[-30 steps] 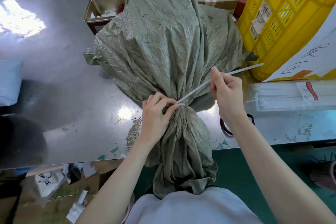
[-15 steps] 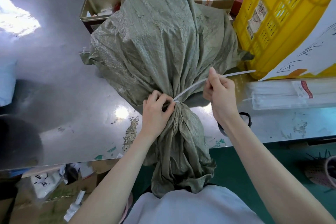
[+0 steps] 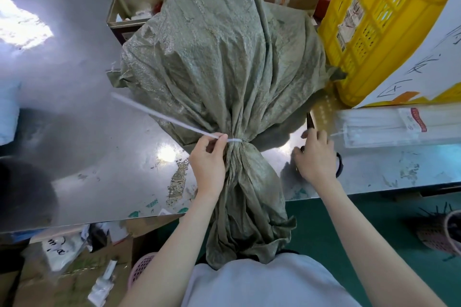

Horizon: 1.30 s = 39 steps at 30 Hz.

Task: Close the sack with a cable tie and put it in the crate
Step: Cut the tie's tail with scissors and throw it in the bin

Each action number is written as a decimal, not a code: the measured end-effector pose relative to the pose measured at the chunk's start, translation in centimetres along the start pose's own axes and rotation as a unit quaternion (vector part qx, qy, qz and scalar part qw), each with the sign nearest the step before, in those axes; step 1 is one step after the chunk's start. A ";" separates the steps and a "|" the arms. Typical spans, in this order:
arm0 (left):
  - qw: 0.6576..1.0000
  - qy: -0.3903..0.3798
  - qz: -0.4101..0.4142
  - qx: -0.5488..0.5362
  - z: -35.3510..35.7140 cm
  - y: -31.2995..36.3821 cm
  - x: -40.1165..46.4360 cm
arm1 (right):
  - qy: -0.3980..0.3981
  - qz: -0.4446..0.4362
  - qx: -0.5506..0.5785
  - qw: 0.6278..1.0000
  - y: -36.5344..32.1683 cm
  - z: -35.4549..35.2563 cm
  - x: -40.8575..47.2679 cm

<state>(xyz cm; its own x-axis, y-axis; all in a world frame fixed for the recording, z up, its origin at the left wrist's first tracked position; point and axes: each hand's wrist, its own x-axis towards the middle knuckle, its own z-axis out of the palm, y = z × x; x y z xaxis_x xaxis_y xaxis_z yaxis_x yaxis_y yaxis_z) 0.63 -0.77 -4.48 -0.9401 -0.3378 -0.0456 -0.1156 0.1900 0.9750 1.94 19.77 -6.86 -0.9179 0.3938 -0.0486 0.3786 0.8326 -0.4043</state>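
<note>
**Cinching the sack's neck before it goes to the crate**

Pinching the cable tie (image 3: 234,141) right where it is circling the gathered neck, the left hand (image 3: 208,164) is keeping thumb and forefinger clamped on the strap beside its lock, probably to stop the loop slipping along the cloth. The tie's long white tail is sticking out up and to the left, over the metal table (image 3: 74,112), so it looks drawn snug but untrimmed.

The right hand (image 3: 315,157) is lying apart from the sack, fingers spread and flat on the table over a dark looped object that is mostly hidden; it may be reaching for a cutter, though I cannot tell. A clear packet of spare ties (image 3: 389,127) is sitting just beyond it.

The sack (image 3: 219,62) is lying on the table, bulging and full, with its loose mouth hanging over the near edge toward the person. Its grey-green woven cloth is looking crumpled and thin, pleated tightly at the neck.

The yellow crate (image 3: 374,22) is standing at the right, touching the sack's corner, so the lift ahead looks short.
</note>
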 end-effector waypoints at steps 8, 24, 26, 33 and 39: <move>0.985 0.049 -0.115 -0.120 -0.3 -0.6 0.0 | 0.014 0.052 -0.122 0.991 1.1 1.2 -0.7; 0.963 0.015 -0.156 -0.221 -2.2 -0.9 0.2 | -0.195 0.206 0.725 0.628 0.3 -0.9 -6.5; 0.966 0.023 -0.150 -0.210 -2.4 -1.1 0.2 | -0.235 0.158 0.758 0.587 -0.1 -1.0 -7.1; 0.973 0.029 -0.160 -0.165 -3.7 -1.1 0.0 | -0.302 0.055 0.755 0.579 -1.8 -1.7 -8.4; 0.989 0.025 -0.100 -0.108 -4.7 0.5 -0.7 | -0.465 0.066 0.651 0.596 -4.2 -2.1 -9.5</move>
<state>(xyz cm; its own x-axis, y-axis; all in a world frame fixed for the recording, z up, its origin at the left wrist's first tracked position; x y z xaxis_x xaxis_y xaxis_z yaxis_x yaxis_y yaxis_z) 2.72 -4.80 -2.90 -0.8880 -0.3944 -0.2366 -0.2213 -0.0845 0.9715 9.32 13.41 -2.76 -0.7880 -0.4686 -0.3993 0.5981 -0.4289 -0.6770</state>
